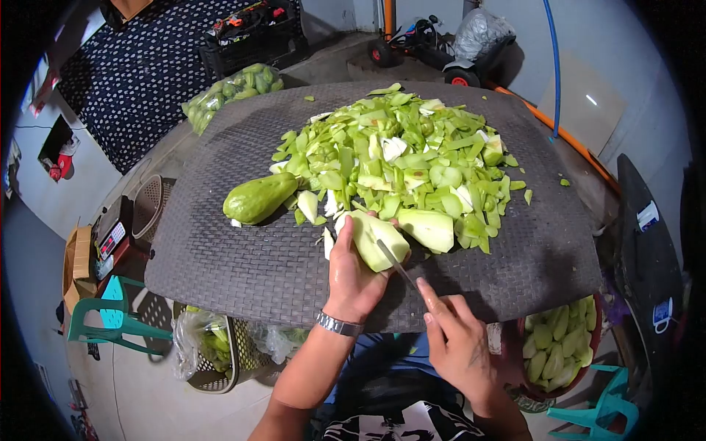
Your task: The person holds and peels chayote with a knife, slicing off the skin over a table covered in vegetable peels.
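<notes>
My left hand (351, 272), with a metal watch at its wrist, is wrapped round a peeled pale green chayote (373, 239). In my right hand (454, 334) is a knife (397, 262); its blade lies against the face of that chayote, and the handle is mostly hidden in my fingers. Just right of the held one rests another peeled chayote (428, 229). An unpeeled green chayote (259, 199) lies to the left on the dark woven tabletop (220, 272). Beyond my hands spreads a large heap of green peelings (397, 147) with some white pieces in it.
Below the table's right edge stands a red tub (523, 360) of peeled chayotes. A plastic basket (239, 360) with bagged green vegetables is under the left side. Teal stools (121, 316) flank the table. Behind it are a bag of green vegetables (234, 94) and a wheeled cart (441, 55).
</notes>
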Tool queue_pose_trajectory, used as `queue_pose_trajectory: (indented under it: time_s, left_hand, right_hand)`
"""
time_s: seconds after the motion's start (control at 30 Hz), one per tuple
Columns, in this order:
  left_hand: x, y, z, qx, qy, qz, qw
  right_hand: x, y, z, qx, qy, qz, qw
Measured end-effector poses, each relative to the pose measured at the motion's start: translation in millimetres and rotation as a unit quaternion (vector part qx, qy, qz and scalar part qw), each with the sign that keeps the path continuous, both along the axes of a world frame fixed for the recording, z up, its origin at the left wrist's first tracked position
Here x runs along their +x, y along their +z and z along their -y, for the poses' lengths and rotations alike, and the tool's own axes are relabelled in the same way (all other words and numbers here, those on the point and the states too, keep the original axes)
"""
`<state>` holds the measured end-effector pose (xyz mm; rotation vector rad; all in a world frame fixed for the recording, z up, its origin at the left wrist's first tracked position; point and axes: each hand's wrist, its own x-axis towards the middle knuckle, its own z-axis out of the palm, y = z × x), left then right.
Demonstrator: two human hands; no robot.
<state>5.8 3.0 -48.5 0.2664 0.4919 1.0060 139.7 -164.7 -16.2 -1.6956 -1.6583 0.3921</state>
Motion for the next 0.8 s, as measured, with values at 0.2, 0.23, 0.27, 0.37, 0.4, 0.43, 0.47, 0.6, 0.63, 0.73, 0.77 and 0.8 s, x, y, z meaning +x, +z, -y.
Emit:
queue_pose_trajectory:
  time_s: [0.2,0.23,0.27,0.37,0.4,0.43,0.47,0.6,0.63,0.73,0.77,0.8]
  left_hand:
    - [7,2,10,-0.002,0.042,-0.026,0.999]
    - [7,-1,11,0.007,0.046,-0.028,0.999]
    - [8,-2,12,0.015,0.05,-0.03,0.998]
    - [11,-2,16,0.047,0.092,-0.04,0.994]
    - [11,-1,20,0.046,0.1,-0.039,0.993]
    - [11,1,23,0.047,0.109,-0.038,0.992]
    - [12,4,26,0.048,0.118,-0.036,0.991]
    - [19,10,37,0.053,0.198,-0.066,0.976]
    - [19,8,38,0.057,0.209,-0.072,0.974]
    - [16,1,34,0.097,0.221,-0.094,0.966]
    - [14,-1,32,0.115,0.222,-0.102,0.963]
    - [13,-3,29,0.103,0.212,-0.089,0.968]
  right_hand:
    - [-8,-8,8,-0.015,-0.006,0.091,0.996]
    - [-9,-9,9,-0.016,-0.007,0.103,0.995]
    - [-9,-10,10,-0.018,-0.007,0.115,0.993]
    - [-9,-15,9,-0.013,-0.013,0.14,0.99]
    - [-9,-16,9,-0.011,-0.015,0.145,0.989]
    - [-11,-14,9,-0.007,-0.021,0.148,0.989]
    - [-13,-9,8,-0.003,-0.026,0.152,0.988]
    - [-18,-15,9,0.0,-0.034,0.179,0.983]
    - [-17,-16,8,0.004,-0.024,0.163,0.986]
    - [-11,-18,2,-0.021,0.011,0.008,1.0]
    - [-6,-18,0,-0.054,0.027,-0.116,0.991]
    - [-2,-18,-1,-0.085,0.043,-0.238,0.966]
